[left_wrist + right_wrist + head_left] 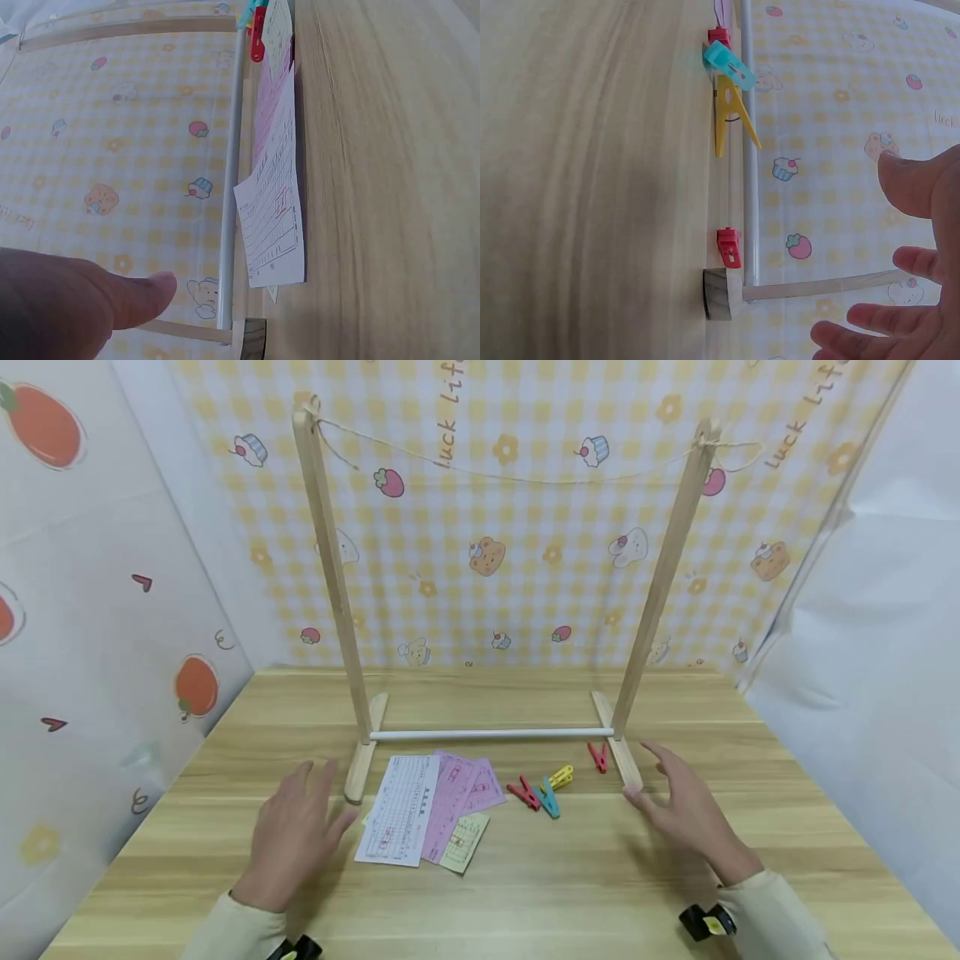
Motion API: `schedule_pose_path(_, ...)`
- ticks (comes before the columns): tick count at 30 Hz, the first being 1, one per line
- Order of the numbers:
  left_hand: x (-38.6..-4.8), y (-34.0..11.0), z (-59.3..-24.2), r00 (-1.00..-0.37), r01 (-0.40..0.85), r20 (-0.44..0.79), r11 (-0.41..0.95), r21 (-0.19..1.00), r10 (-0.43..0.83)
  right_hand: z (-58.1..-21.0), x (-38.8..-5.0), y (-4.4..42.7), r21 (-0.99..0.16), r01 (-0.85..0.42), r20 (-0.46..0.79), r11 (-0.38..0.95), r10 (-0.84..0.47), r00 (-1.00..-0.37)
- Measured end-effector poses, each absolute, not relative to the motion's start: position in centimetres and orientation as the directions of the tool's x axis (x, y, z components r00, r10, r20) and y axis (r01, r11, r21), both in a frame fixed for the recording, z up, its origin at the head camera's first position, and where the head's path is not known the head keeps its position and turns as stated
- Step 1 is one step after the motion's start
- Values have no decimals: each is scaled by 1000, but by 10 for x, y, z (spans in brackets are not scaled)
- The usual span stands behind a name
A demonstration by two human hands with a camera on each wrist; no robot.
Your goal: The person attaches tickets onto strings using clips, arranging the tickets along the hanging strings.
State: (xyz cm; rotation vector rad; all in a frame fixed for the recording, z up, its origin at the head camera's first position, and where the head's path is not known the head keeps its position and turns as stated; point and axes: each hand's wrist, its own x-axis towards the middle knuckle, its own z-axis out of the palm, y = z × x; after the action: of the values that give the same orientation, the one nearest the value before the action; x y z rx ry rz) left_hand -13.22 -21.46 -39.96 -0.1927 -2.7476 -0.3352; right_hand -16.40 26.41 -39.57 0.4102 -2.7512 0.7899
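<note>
And here, both hands free over the table [540, 902]! Taking the white rod [491, 734] as landmark: left hand [296, 822] in front of and outside its left end, fingers loosely extended, gripping nothing; right hand [690, 814] in front of and outside its right end, fingers spread apart, likewise without a hold, thumb overlapping the right foot [624, 764] in the head view, contact impossible to tell.

Over to the paper: white slip [397, 810] in front of the rod's left part, lying partly over the pink slips [446, 814], with the yellow-green slip [465, 842] peeping out farther from the rod. In front of the rod's right half, red peg [530, 795], blue peg [550, 802] and yellow peg [557, 777] bunched close; second red peg [600, 762] alone, near the rod's right end.

On to technique: probably best to take the white slip first, pinching lightly at one free edge, peeling upward rather than sliding, so as not to drag the pink along. Wise to part the bunched pegs before squeezing any. Careful around the string [555, 482], slack high above the rod, likely easy to snag!
</note>
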Motion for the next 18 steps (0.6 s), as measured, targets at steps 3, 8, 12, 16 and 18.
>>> schedule_pose_path(3, -137, -211, -397, -913, 201, 393, 958, 206, 107, -393, -170, 261, -528, -311, 276, 790, -186, -943)
schedule_pose_path(8, -144, -204, -394, -932, 206, 344, 945, 252, 112, -395, -180, 255, -594, -295, 243, 749, -183, -953)
schedule_pose_path(12, -147, -199, -393, -964, 168, 249, 941, 292, 95, -400, -188, 249, -618, -293, 239, 730, -181, -954)
schedule_pose_path(16, -149, -192, -393, -980, 140, 181, 943, 301, 88, -405, -196, 243, -633, -307, 239, 711, -198, -951)
schedule_pose_path(18, -150, -189, -393, -984, 129, 153, 945, 299, 86, -407, -200, 240, -648, -310, 232, 696, -206, -950)
